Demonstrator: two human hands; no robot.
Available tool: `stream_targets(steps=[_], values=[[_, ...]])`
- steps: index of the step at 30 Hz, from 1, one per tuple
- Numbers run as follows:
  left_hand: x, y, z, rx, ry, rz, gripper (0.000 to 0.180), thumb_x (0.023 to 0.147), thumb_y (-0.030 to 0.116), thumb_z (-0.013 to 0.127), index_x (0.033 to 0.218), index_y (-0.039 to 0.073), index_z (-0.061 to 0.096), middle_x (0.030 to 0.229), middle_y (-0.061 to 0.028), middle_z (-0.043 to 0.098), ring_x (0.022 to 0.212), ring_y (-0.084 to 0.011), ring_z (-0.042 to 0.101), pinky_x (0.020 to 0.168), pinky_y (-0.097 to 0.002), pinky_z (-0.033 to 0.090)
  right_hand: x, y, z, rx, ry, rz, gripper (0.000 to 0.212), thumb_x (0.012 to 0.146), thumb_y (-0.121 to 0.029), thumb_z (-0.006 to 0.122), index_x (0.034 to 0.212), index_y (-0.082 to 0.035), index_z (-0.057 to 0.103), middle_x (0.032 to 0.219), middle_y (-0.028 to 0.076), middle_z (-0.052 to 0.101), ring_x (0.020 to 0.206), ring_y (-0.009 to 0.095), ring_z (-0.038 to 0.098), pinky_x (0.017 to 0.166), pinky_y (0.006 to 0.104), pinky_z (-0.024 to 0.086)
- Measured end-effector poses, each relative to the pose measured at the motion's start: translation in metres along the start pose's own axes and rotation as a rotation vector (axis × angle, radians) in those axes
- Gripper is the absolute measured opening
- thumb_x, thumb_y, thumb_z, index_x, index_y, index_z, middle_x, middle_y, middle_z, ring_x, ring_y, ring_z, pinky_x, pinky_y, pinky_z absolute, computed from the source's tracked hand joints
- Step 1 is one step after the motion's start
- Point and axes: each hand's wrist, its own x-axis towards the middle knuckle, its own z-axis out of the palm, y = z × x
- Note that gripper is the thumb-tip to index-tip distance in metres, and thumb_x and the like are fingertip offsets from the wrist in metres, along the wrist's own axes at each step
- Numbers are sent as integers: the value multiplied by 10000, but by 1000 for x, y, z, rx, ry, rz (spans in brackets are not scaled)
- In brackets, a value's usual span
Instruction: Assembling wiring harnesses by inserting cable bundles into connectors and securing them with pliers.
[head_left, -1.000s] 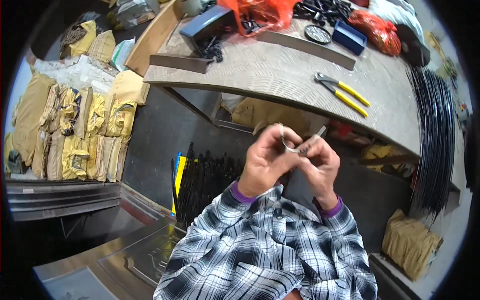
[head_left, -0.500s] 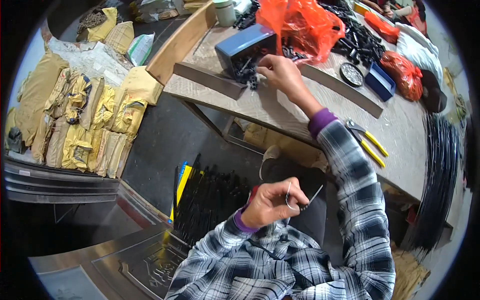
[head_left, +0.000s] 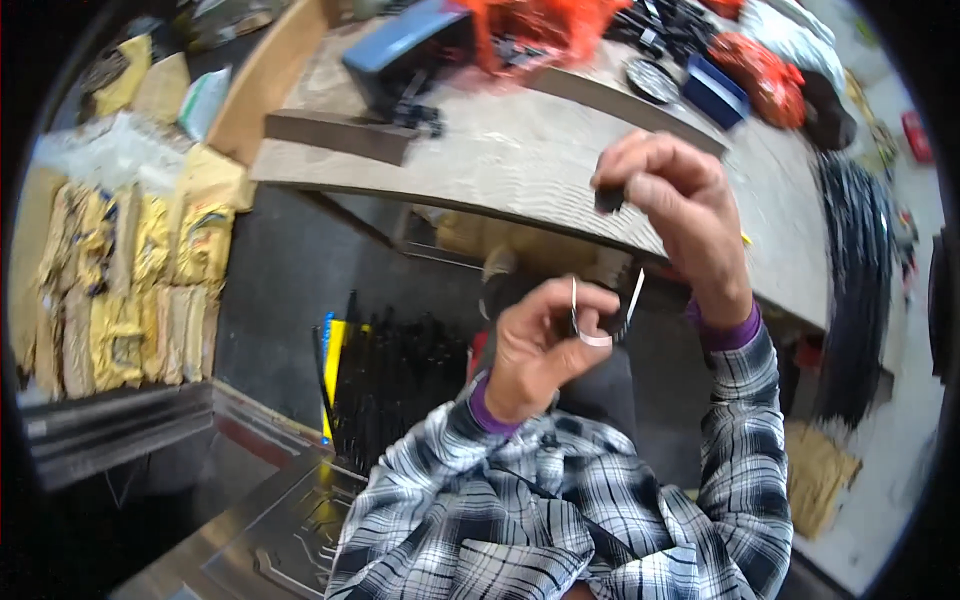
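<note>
My left hand (head_left: pixel 545 350) is closed on a thin, pale bent wire (head_left: pixel 637 292), which curves round its fingertips and sticks up at one end. Above and to the right, my right hand (head_left: pixel 690 215) pinches a small black piece (head_left: pixel 608 199) between thumb and fingers. The two hands are apart, in front of the table's near edge. A blue box (head_left: pixel 405 45) lies on its side on the table, small black parts (head_left: pixel 420 120) spilling from its mouth. Motion blur hides the finer shape of the black piece.
Grey strips (head_left: pixel 340 135) edge the worktable (head_left: pixel 500 160). Red plastic bags (head_left: pixel 755 75), a round dish (head_left: pixel 652 80) and a blue tray (head_left: pixel 714 90) stand at the back. Black rods (head_left: pixel 395 385) are bundled beside my left arm; long black strands (head_left: pixel 852 270) hang at right.
My right hand has come back from the parts by the blue box, carrying a small black piece toward my left hand. My left hand has risen slightly with the wire; the view has shifted.
</note>
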Motion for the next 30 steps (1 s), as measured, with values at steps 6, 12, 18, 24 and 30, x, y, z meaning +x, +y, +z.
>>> stream_targets(steps=[6,12,18,24,30], values=[[12,-19,46,-78,-33,-56,229,755,-24,641,980,-5,599,817,6,526,727,-44,462,651,-172,370,-77,-23,-18,-74,220,142,147,741,-107,651,813,7,593,816,102,600,794,172,567,806,312,444],[9,-34,76,-37,-59,-76,237,751,-35,643,982,-13,598,873,-20,559,809,-67,520,735,-191,414,-109,-15,-42,141,285,120,145,790,-131,595,863,-8,572,760,94,611,778,191,613,967,408,373],[12,-50,93,-16,-69,-79,235,754,-41,642,980,-16,585,882,-17,554,769,-52,505,678,-179,412,-125,-18,-66,69,254,124,102,762,-88,595,833,-15,588,767,85,609,776,171,598,984,412,353],[16,-61,102,-30,-76,-83,225,763,-44,637,978,-7,581,881,3,548,742,-32,486,625,-159,394,-130,-38,-75,-83,224,60,98,721,-94,617,777,-21,584,788,88,606,789,166,578,932,367,394],[18,-64,107,14,-58,-108,213,771,-43,636,971,2,579,880,24,544,772,-24,486,667,-158,400,-131,-37,-79,-36,195,40,147,722,-127,642,801,-18,586,864,109,608,888,181,555,944,359,370]])
